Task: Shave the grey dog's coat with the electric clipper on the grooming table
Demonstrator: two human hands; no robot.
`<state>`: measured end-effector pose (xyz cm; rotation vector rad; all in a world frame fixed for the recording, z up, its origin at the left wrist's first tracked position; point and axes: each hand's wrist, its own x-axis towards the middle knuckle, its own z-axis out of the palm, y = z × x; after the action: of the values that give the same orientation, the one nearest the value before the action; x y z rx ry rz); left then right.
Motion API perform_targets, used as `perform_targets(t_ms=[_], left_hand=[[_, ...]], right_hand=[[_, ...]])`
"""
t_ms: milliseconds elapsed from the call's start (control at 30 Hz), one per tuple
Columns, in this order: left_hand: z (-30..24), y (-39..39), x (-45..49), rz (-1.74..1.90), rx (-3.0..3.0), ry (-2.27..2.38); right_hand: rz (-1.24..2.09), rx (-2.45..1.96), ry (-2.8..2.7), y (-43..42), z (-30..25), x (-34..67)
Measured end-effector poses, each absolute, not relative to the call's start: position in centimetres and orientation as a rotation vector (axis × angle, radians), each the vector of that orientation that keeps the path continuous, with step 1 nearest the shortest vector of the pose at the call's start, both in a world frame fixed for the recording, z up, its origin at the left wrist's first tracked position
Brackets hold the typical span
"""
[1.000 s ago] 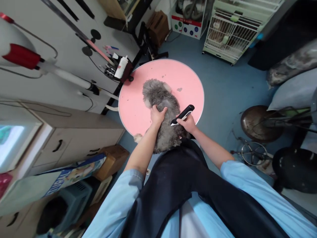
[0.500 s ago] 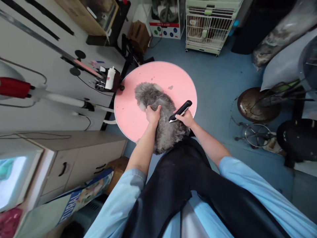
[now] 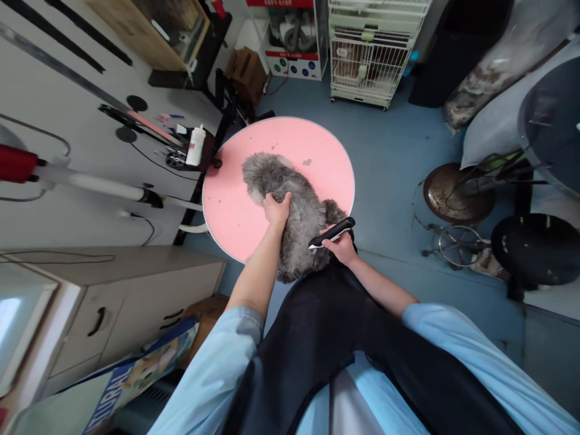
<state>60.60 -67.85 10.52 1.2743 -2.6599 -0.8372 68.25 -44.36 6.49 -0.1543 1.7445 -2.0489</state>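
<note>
The left hand (image 3: 276, 211) is pressed onto the back of a grey, curly-coated dog (image 3: 301, 235), with the fingers curled into the fur. The right hand (image 3: 345, 248) is closed round a black clipper (image 3: 332, 232), which is held almost level with its pale tip laid against the dog's flank near the hindquarters. The hands are kept apart, one on each side of the animal's body. The dog is found on a round pink table (image 3: 290, 136), its head turned away from the person and its rear at the near edge, close against a dark apron (image 3: 317, 338) worn over light blue sleeves (image 3: 226, 356). A few small tufts of hair (image 3: 307, 162) are scattered on the pink surface beyond the dog. At the table's left edge a white bottle (image 3: 196, 146) is stood in a dark holder. A white wire cage (image 3: 369, 57) is set on the blue floor beyond the table. A cabinet with drawers (image 3: 118, 290) is seen at the left, and a round brown stand base (image 3: 457, 193) and a black stool (image 3: 534, 244) at the right
</note>
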Motion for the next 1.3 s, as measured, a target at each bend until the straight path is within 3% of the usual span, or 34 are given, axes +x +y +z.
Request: perform_targets(t_ms=[167, 367, 533, 767, 1300], left_hand=[[10.6, -67.7, 64.1, -0.945, 1.051, -2.626], [8.5, -62.4, 73.6, -0.958, 0.798, -2.814], [6.8, -59.1, 76.2, -0.862, 0.864, -2.785], [5.8, -57.7, 76.5, -0.826, 0.903, -2.701], [4.5, -56.7, 76.3, -0.853, 0.957, -2.583]], right_hand=[[-1.729, -0.341, 1.699, -44.1, 6.8, 66.0], [-2.016, -0.257, 1.889, -48.6, 9.7, 54.0], [-1.838, -0.611, 2.047, -55.7, 12.3, 46.5], [-1.39, -1.053, 1.915, -56.5, 12.9, 46.9], [-1.273, -1.097, 1.955, -55.0, 12.9, 48.7]])
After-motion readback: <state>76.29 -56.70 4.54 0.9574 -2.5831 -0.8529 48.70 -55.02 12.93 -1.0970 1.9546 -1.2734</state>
